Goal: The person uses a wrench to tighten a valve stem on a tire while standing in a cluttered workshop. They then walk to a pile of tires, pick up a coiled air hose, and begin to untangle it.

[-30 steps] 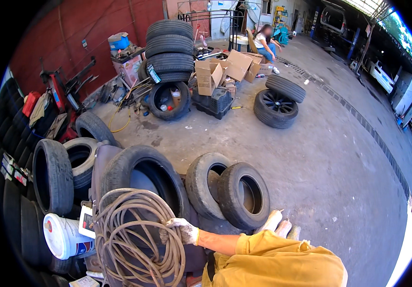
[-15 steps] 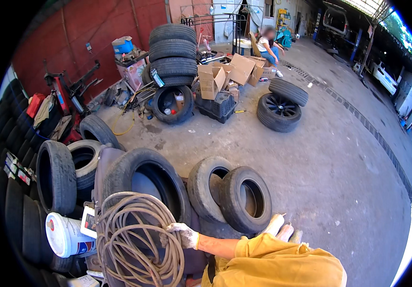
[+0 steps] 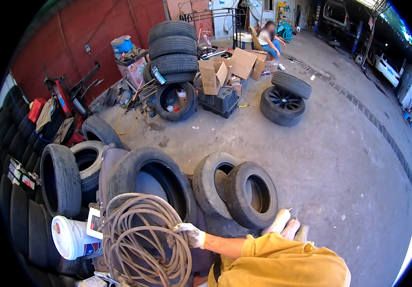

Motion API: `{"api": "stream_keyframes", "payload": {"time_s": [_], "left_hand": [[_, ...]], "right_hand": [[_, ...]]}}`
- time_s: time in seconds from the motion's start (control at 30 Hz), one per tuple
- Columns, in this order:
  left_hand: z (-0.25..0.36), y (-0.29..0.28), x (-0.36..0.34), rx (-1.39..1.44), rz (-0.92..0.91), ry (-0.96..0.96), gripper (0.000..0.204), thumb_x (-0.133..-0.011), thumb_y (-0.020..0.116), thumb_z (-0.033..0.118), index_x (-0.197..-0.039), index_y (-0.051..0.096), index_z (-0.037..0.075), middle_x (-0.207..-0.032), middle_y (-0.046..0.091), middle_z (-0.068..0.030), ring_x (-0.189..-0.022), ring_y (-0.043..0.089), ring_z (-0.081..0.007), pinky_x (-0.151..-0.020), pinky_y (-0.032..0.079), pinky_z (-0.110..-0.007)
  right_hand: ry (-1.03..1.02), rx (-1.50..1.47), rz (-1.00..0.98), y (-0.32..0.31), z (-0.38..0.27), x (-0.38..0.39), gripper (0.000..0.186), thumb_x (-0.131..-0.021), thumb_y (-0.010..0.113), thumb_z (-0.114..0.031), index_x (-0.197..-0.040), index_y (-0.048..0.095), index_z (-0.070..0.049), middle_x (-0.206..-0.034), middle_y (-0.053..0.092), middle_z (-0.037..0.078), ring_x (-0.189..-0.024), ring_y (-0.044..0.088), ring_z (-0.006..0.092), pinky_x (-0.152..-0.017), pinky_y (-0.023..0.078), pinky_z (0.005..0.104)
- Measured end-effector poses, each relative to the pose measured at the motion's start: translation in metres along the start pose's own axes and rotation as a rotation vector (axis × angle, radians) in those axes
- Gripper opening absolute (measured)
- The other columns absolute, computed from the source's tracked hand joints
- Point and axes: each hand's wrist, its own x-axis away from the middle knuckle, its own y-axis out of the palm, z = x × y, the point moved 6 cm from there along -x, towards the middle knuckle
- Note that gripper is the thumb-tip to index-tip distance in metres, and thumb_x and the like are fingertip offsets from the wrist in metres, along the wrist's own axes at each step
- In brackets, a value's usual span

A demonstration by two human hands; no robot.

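— At the near edge, what's gripped?
— Coiled hose (image 3: pixel 146 229), in front of big tyre (image 3: pixel 124 177). Strands are tightly clasped by right gloved hand (image 3: pixel 190 235) at the hose's right side, presumably so loops are kept bundled. Left hand not seen; its grip can't be told.
— Beyond?
— Two smaller tyres (image 3: pixel 237 196), apparently leaned together for support. Farther, tyre stack (image 3: pixel 172 48) piled flat, likely saving floor.

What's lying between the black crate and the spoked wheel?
In the head view, a small yellow item lies on the concrete floor between the black crate and the spoked wheel.
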Motion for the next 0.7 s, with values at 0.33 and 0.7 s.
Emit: {"api": "stream_keyframes", "payload": {"time_s": [0.33,0.7], "left_hand": [[0.082,0.177,0.037,0.653,-0.414,-0.532,0.060,-0.097,0.053,0.050,-0.131,0.045,0.001,-0.117,0.061,-0.0235,-0.079,0.067,-0.0251,-0.054,0.055,-0.032],[0.112,0.192,0.081,0.753,-0.626,-0.392,0.049,-0.098,0.057,0.034,-0.131,0.047,-0.002,-0.115,0.063,-0.0197,-0.091,0.066,-0.0247,-0.074,0.055,-0.034]], "right_hand": [[0.007,-0.006,-0.043,-0.001,-0.001,-0.001,0.025,-0.086,0.064,-0.017,-0.103,0.062,0.002,-0.087,0.065,0.013,-0.080,0.063,0.0249,-0.083,0.052,0.0395],[-0.075,0.330,0.205,-0.001,-0.007,0.004,0.039,-0.089,0.071,-0.029,-0.117,0.063,-0.004,-0.098,0.069,0.006,-0.082,0.066,0.0146,-0.077,0.056,0.0293]]}}
